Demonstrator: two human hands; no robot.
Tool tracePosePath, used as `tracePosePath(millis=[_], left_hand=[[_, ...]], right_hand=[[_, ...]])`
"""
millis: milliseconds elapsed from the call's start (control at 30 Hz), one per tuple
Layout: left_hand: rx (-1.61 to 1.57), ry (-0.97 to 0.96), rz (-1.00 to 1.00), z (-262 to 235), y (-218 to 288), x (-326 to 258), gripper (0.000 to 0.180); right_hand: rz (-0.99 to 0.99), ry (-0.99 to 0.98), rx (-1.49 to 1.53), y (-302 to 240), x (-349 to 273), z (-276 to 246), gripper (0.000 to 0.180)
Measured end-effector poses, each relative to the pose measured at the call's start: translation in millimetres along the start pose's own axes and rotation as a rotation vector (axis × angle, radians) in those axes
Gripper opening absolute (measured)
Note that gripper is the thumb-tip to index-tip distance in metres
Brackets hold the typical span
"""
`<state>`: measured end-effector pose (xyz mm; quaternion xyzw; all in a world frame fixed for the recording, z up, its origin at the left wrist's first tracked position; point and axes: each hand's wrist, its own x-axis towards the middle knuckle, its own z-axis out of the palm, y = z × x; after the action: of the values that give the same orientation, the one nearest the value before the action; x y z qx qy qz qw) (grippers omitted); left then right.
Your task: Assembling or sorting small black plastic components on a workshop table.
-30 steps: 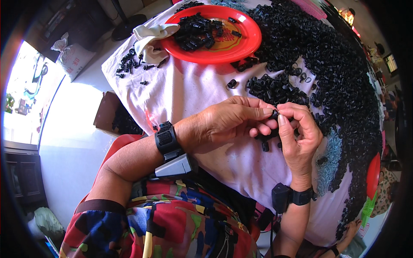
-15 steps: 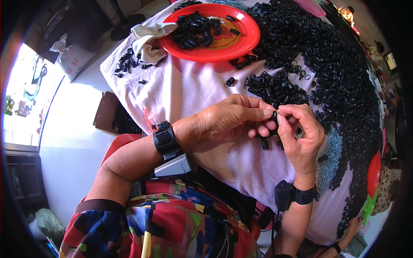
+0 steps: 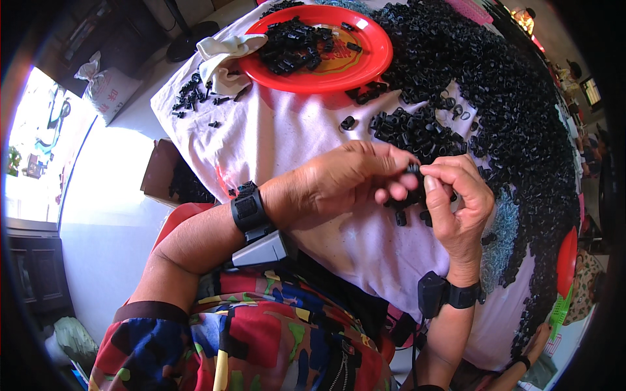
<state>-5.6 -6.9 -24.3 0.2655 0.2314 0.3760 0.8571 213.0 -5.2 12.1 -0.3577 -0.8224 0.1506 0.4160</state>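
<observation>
Above the cloth, my left hand (image 3: pixel 349 174) is closed on a small black plastic part (image 3: pixel 412 169), gripped between thumb and fingers. Right beside it, my right hand (image 3: pixel 462 203) has its thumb and index finger pinched at the part's right side. Whatever those fingertips hold is too small to make out. Below the hands, a few loose black pieces (image 3: pixel 400 218) lie on the pale pink cloth (image 3: pixel 306 120). Just beyond them sits a cluster of short black tubular parts (image 3: pixel 417 130).
A red plate (image 3: pixel 355 77) with black parts stands at the far side, next to a white glove (image 3: pixel 225 65). A large heap of black parts (image 3: pixel 515 111) covers the right, with bluish small pieces (image 3: pixel 502 241). Another person's hand (image 3: pixel 540 337) is at lower right.
My left hand has turned slightly and its thumb has shifted, showing more of the black part. My right fingertips stay close to it. The other person's arm has moved up a little.
</observation>
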Motion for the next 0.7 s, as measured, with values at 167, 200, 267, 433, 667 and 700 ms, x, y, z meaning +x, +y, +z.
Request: tracePosePath(millis=[167,200,267,433,667,700], left_hand=[[0.012,0.037,0.076,-12.3,4.0,1.7,0.022],[0.009,0.035,0.072,-10.7,3.8,1.7,0.022],[0.077,0.121,0.065,-5.2,5.3,1.1,0.021],[0.025,0.153,0.068,-21.9,9.7,1.3,0.020],[0.000,0.134,0.075,-18.7,12.5,-1.0,0.018],[0.001,0.136,0.077,-18.5,12.7,-1.2,0.018]], right_hand=[[0.330,-0.242,0.081,-5.5,-3.4,-2.3,0.008],[0.237,-0.224,-0.052,-1.5,-3.9,-0.4,0.007],[0.147,-0.206,-0.185,9.7,-5.5,1.9,0.007],[0.181,-0.175,-0.150,0.1,-2.7,-0.4,0.007],[0.097,-0.194,-0.272,0.9,-2.8,0.1,0.011],[0.095,-0.194,-0.270,0.4,-2.6,0.1,0.011]])
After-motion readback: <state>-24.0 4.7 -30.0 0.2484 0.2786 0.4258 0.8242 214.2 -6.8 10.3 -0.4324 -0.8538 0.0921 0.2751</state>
